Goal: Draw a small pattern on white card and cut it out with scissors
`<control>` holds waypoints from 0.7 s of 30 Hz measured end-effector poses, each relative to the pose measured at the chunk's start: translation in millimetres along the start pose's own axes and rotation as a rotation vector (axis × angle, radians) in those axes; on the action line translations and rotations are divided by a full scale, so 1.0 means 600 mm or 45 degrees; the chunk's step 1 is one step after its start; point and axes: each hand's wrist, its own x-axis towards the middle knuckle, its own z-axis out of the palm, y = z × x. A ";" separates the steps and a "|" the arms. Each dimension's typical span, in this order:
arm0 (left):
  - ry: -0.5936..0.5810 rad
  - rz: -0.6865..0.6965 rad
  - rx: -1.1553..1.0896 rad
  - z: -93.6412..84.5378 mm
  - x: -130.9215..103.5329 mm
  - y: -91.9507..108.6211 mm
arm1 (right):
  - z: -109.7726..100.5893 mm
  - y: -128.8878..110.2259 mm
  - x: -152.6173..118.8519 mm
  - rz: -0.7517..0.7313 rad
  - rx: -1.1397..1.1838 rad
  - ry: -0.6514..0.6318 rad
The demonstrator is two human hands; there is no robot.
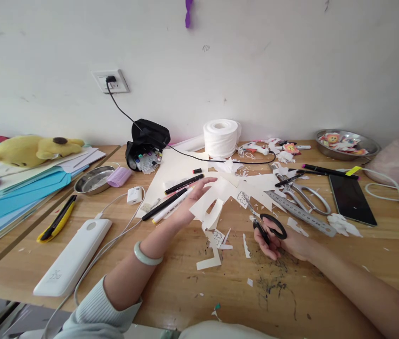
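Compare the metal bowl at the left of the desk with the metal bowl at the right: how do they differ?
The left metal bowl looks smaller than the right metal bowl, though it sits nearer the viewer.
The right bowl holds small, colourful figures; the left bowl shows none.
A lilac object overlaps the left bowl's rim; none does so at the right bowl.
Both are round, shiny and upright.

Pale, scuffed wall (157, 61) with white socket (118, 81) behind wooden table (171, 287).
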 end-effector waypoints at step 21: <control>-0.040 -0.260 0.519 0.039 -0.026 0.049 | 0.005 -0.001 0.005 -0.025 0.020 0.012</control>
